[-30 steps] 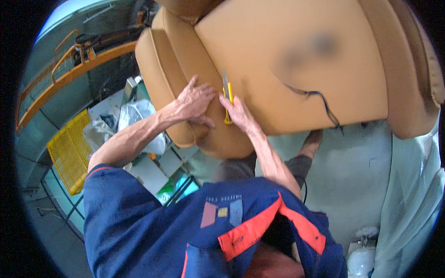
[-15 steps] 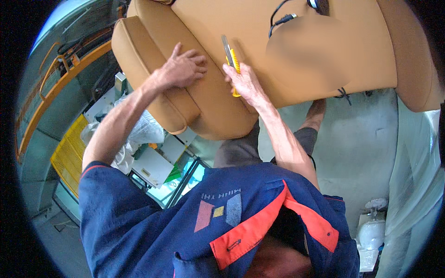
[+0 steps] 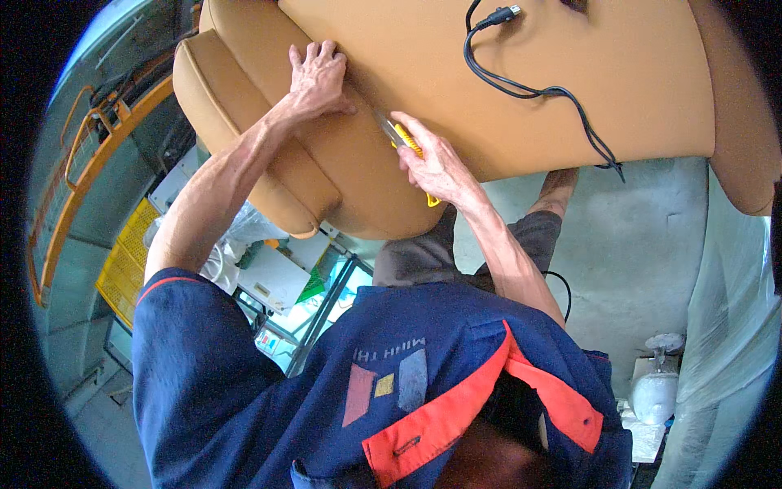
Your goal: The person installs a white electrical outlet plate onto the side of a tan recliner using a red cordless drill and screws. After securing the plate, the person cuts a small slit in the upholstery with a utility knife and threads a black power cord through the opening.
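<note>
- Grey concrete floor (image 3: 652,236) lies below, with a yellow crate (image 3: 122,261) at left.
- Tan leather chair (image 3: 521,90) fills the far side; a black cable (image 3: 529,81) trails across it.
- Right hand (image 3: 436,159) has its grip closed around a yellow utility knife (image 3: 405,147); long axis runs near-right to far-left, blade apparently toward the seam.
- Left hand (image 3: 318,77) presses flat, fingers spread, on the armrest cushion (image 3: 252,138).

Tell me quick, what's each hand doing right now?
Left hand: open, pressed flat on the tan chair cushion.
Right hand: closed around a yellow utility knife, blade at the seam.
</note>
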The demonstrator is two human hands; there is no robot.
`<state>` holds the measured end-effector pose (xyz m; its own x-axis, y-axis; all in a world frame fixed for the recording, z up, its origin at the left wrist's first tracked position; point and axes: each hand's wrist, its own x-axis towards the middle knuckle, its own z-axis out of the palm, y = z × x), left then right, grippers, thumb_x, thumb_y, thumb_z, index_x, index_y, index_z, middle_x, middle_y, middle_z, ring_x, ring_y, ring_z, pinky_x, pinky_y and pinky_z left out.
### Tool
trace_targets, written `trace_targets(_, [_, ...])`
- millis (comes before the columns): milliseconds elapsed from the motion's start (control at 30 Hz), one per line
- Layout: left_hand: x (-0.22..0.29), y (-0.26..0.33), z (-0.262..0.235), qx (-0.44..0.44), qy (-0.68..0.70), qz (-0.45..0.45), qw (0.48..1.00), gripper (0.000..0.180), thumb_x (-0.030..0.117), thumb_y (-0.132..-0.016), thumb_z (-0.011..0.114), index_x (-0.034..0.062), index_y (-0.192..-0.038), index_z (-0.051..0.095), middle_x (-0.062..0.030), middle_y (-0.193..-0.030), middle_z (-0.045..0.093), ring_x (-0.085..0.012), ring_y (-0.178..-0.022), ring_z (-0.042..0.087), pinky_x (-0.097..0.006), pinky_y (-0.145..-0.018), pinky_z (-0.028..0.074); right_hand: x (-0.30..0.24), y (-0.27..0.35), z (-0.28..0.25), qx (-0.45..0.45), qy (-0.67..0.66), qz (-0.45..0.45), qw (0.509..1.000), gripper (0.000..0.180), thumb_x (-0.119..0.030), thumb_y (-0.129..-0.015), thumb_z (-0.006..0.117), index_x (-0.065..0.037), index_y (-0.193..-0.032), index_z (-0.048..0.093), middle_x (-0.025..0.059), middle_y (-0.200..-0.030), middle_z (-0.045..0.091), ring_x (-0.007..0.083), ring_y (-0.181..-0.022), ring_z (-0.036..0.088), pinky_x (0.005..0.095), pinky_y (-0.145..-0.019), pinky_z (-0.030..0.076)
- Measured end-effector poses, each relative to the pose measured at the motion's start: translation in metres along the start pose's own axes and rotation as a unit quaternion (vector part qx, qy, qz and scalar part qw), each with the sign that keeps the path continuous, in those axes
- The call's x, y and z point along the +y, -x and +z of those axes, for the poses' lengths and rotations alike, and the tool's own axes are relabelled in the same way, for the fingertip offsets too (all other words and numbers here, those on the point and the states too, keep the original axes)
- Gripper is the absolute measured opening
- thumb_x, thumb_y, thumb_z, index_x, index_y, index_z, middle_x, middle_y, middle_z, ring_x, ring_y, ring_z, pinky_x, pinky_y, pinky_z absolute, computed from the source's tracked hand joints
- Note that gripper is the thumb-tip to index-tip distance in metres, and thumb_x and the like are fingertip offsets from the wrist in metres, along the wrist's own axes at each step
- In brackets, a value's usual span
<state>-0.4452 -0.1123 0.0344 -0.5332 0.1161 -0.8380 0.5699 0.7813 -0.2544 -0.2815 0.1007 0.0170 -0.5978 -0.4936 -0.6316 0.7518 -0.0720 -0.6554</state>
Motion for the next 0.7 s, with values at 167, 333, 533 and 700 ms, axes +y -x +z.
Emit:
trace_targets(167, [0.003, -0.004, 0.002, -0.02, 0.014, -0.009, 1.0, 0.097, 0.05, -0.05, 0.097, 0.0016, -0.127, 0.063, -0.0169, -0.138, 0.049, -0.0408, -0.138, 0.04, -0.075, -0.113, 0.022, 0.011, -0.015, 0.012, -0.017, 0.019, -0.034, 0.999, 0.056, -0.011, -0.098, 0.051, -0.008, -0.153, 0.042, 0.0211, -0.098, 0.067, 0.0276, -0.077, 0.063, 0.0423, -0.071, 0.053])
trace_targets(333, [0.008, -0.009, 0.01, -0.022, 0.015, -0.03, 0.999, 0.089, 0.043, -0.052, 0.096, 0.0, -0.123, 0.065, -0.0162, -0.137, 0.048, -0.0399, -0.137, 0.04, -0.078, -0.111, 0.022, -0.013, -0.017, 0.016, -0.033, -0.019, 0.036, 0.999, 0.056, -0.011, -0.094, 0.054, -0.001, -0.149, 0.044, 0.0374, -0.112, 0.065, 0.0508, -0.103, 0.066, 0.0535, -0.089, 0.054])
trace_targets(533, [0.01, -0.015, -0.003, -0.065, 0.012, -0.027, 0.997, 0.071, 0.033, -0.058, 0.092, 0.0032, -0.119, 0.07, -0.0166, -0.141, 0.048, -0.041, -0.14, 0.038, -0.077, -0.114, 0.02, -0.014, -0.028, 0.02, -0.029, 0.011, 0.022, 0.999, 0.056, -0.012, -0.095, 0.054, -0.001, -0.149, 0.044, 0.0364, -0.104, 0.067, 0.0476, -0.094, 0.07, 0.0528, -0.082, 0.055])
trace_targets(700, [-0.006, -0.01, -0.005, -0.082, 0.029, 0.022, 0.996, 0.077, 0.024, -0.061, 0.087, 0.0049, -0.132, 0.062, -0.0176, -0.142, 0.048, -0.0383, -0.142, 0.039, -0.072, -0.117, 0.022, -0.025, -0.025, 0.009, -0.07, -0.044, 0.064, 0.995, 0.056, -0.013, -0.095, 0.056, -0.002, -0.149, 0.045, 0.0338, -0.109, 0.068, 0.0469, -0.095, 0.07, 0.0521, -0.083, 0.056])
